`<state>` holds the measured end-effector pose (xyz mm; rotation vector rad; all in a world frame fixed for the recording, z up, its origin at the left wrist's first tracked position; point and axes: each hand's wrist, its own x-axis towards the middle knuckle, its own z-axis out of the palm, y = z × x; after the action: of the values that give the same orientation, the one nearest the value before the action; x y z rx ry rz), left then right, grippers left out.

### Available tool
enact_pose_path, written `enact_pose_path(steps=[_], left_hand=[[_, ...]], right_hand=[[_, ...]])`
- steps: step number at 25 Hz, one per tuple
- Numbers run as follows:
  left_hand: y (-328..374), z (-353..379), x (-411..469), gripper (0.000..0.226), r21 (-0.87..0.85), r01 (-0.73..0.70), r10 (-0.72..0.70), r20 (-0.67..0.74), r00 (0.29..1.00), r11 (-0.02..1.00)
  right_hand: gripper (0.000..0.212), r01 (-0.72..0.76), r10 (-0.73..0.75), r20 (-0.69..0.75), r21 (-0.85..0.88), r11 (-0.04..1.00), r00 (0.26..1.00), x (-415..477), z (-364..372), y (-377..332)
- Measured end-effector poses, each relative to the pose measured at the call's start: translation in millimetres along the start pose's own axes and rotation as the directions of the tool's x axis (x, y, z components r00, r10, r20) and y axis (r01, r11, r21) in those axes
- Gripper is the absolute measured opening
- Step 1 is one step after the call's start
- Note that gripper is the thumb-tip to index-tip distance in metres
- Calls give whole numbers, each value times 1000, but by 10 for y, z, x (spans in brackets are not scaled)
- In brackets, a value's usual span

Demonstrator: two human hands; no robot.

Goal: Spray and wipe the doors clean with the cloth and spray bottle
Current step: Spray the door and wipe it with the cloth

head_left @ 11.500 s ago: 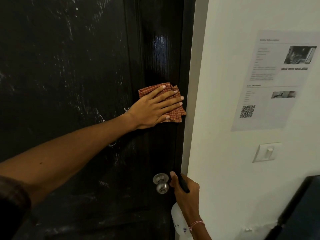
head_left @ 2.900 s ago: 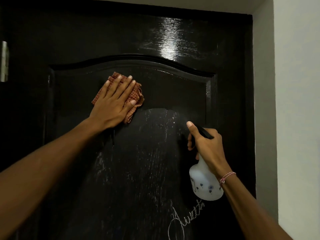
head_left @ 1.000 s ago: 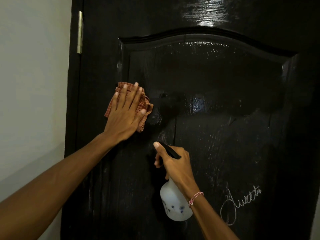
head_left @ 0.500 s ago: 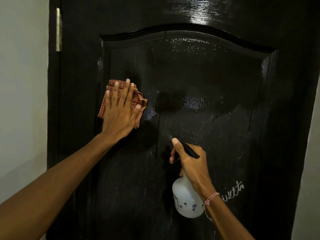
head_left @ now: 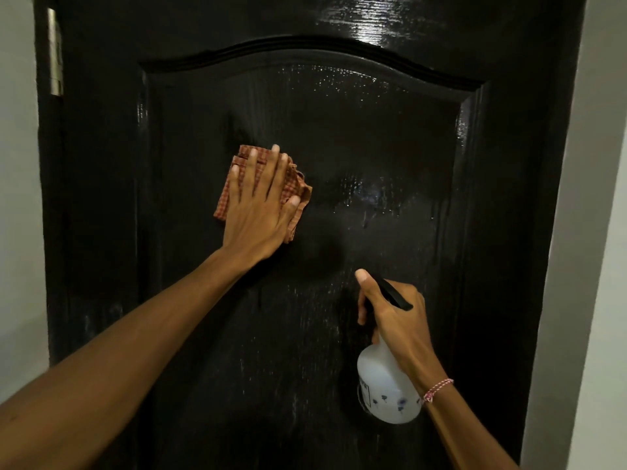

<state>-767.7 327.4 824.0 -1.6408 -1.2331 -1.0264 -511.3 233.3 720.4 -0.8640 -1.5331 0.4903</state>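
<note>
A glossy black door point(head_left: 356, 137) with an arched raised panel fills the view; wet droplets shine across its upper and middle panel. My left hand point(head_left: 258, 212) presses flat on a folded orange checked cloth point(head_left: 298, 189) against the panel's left part. Lower right, my right hand point(head_left: 397, 320) grips the neck of a white spray bottle point(head_left: 383, 388) with a black head, thumb up on top, nozzle facing the door. The bottle's trigger is hidden behind my fingers.
A metal hinge point(head_left: 55, 52) sits on the door's left edge beside a pale wall point(head_left: 17, 198). Another pale wall point(head_left: 583, 232) borders the door frame on the right.
My left hand has slid the cloth right, from the panel's left edge toward its middle. The view has shifted, and the chalk scribble by the bottle is out of sight.
</note>
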Motion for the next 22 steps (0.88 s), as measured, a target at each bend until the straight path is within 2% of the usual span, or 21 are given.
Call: enact_pose_path(steps=[3,8,14,19,22], left_hand=[[262,54,38,74,-14,-20,20,1,1000,1000],[771,184,100,74,-8,-43,43,-18,999,999],[1370,313,153,75,-21,-82,82,-4,997,996],[1827,389,187,75,1,-102,102,-2,995,995],[1964,433,198,75,1,-98,98,11,995,995]], right_hand=[[53,-9,9,-12,3,1000,1000,-11,-224,78],[59,-17,16,-68,-17,1000,998,-84,-629,246],[48,-11,13,-140,13,1000,990,-188,-1129,471],[56,-8,2,-155,-43,999,988,-291,-1431,614],[52,-8,3,-144,-36,999,990,-311,-1551,667]])
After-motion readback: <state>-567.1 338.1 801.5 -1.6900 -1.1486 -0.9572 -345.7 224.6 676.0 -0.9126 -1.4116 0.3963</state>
